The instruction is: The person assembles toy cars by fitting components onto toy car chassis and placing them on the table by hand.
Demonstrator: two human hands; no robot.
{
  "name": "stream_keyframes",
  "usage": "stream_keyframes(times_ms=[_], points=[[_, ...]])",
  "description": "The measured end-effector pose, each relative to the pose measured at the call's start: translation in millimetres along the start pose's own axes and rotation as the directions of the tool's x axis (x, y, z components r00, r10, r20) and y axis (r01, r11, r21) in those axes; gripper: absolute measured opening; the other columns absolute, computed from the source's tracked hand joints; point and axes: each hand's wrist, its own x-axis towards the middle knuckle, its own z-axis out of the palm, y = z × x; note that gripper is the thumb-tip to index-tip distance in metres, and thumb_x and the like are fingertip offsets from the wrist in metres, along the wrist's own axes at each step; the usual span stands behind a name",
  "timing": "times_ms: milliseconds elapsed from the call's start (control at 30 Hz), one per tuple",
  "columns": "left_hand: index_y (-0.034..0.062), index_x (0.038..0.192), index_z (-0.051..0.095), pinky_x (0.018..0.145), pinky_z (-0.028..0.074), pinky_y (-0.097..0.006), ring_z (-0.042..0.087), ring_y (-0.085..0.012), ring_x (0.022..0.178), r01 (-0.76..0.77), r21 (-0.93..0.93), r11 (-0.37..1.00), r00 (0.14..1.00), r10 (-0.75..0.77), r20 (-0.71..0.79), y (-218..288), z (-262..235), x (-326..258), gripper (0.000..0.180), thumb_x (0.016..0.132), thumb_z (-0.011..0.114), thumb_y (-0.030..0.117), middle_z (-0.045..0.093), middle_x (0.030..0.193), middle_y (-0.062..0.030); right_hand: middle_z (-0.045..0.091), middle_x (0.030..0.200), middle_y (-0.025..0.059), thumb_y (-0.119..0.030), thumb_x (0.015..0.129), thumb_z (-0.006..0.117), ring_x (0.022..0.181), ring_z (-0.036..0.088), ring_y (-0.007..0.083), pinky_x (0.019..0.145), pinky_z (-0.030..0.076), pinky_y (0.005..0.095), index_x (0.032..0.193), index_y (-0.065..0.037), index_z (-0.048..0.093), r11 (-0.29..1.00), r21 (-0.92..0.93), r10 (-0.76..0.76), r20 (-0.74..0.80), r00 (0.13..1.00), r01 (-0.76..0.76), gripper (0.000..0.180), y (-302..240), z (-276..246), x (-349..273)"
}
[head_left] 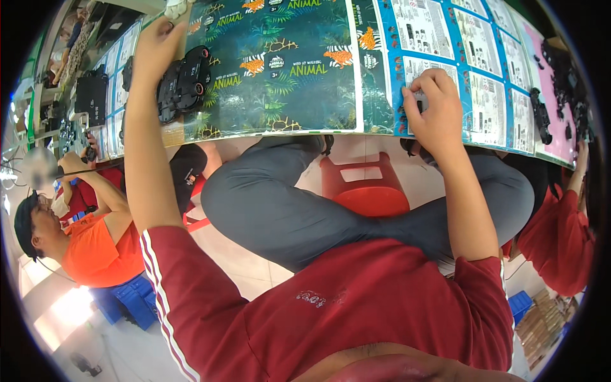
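Note:
My left hand (158, 49) is over the far left of the table, fingers curled together. A small dark spot shows at its fingers, but I cannot make out what they hold. Just right of that wrist lie black toy-vehicle bodies (191, 79) with reddish rings at the wheel places, close together. My right hand (438, 108) rests on the blue-and-white printed sheet (466, 83), thumb and fingers bent around a small dark piece (421, 100), mostly covered by the hand. Between my hands spreads a green printed sheet (280, 102) with orange animal pictures.
Further right stands another black toy vehicle (540, 116), near a pink surface (560, 137) strewn with small black parts. A black box (91, 100) is at far left. A person in orange (105, 248) sits left; one in red (560, 239) is right. A red stool (363, 184) is below the table.

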Motion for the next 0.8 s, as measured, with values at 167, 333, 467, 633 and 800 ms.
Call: stream_keyframes(times_ms=[167, 333, 467, 633, 800], points=[[0.0034, 0.133, 0.066, 0.102, 0.051, -0.047, 0.066, -0.0409, 0.117, -0.165, 0.369, 0.915, 0.967, 0.223, -0.12, -9, 77, 75, 0.066, 0.088, 0.073, 0.051, 0.068, 0.125, -0.0276, 0.06, 0.097, 0.0123, -0.006, 0.082, 0.075, 0.089, 0.059, 0.0341, 0.079, 0.049, 0.0436, 0.085, -0.003, 0.064, 0.998, 0.055, -0.025, -0.034, 0.999, 0.027, 0.012, 0, 5, -2], [0.0099, 0.128, 0.071, 0.103, 0.05, -0.049, 0.065, -0.0417, 0.114, -0.073, 0.498, 0.864, 0.971, 0.175, -0.161, -29, 92, 93, 0.055, 0.087, 0.072, 0.046, 0.071, 0.118, -0.0253, 0.061, 0.096, 0.0122, -0.005, 0.082, 0.073, 0.089, 0.059, 0.0328, 0.079, 0.05, 0.0433, 0.088, -0.002, 0.065, 0.992, 0.112, -0.045, -0.03, 0.999, 0.048, 0.011, -1, 5, -2], [0.0092, 0.125, 0.071, 0.098, 0.052, -0.046, 0.066, -0.0418, 0.109, 0.105, 0.308, 0.946, 0.994, -0.103, -0.024, -13, 89, 101, 0.059, 0.082, 0.076, 0.05, 0.073, 0.112, -0.0248, 0.061, 0.096, 0.0119, -0.006, 0.082, 0.073, 0.088, 0.059, 0.0324, 0.079, 0.05, 0.0431, 0.087, -0.002, 0.065, 0.996, 0.073, -0.042, -0.056, 0.998, 0.046, 0.011, 7, 3, -4], [0.008, 0.12, 0.072, 0.095, 0.054, -0.044, 0.07, -0.0395, 0.104, 0.0, 0.302, 0.953, 0.997, 0.025, -0.078, -17, 87, 99, 0.062, 0.08, 0.078, 0.054, 0.074, 0.108, -0.0234, 0.061, 0.096, 0.0125, -0.007, 0.082, 0.072, 0.088, 0.059, 0.0334, 0.079, 0.05, 0.0441, 0.087, -0.002, 0.065, 0.997, 0.068, -0.044, -0.047, 0.998, 0.047, 0.011, 3, 1, -3], [0.0061, 0.118, 0.073, 0.097, 0.054, -0.043, 0.07, -0.0363, 0.11, 0.104, 0.448, 0.888, 0.982, -0.019, -0.19, -14, 66, 108, 0.065, 0.076, 0.08, 0.055, 0.074, 0.113, -0.0206, 0.062, 0.097, 0.0129, -0.008, 0.082, 0.072, 0.089, 0.06, 0.0339, 0.08, 0.05, 0.0441, 0.087, -0.003, 0.065, 0.993, 0.095, -0.061, -0.062, 0.996, 0.066, 0.01, 0, 4, -4]])
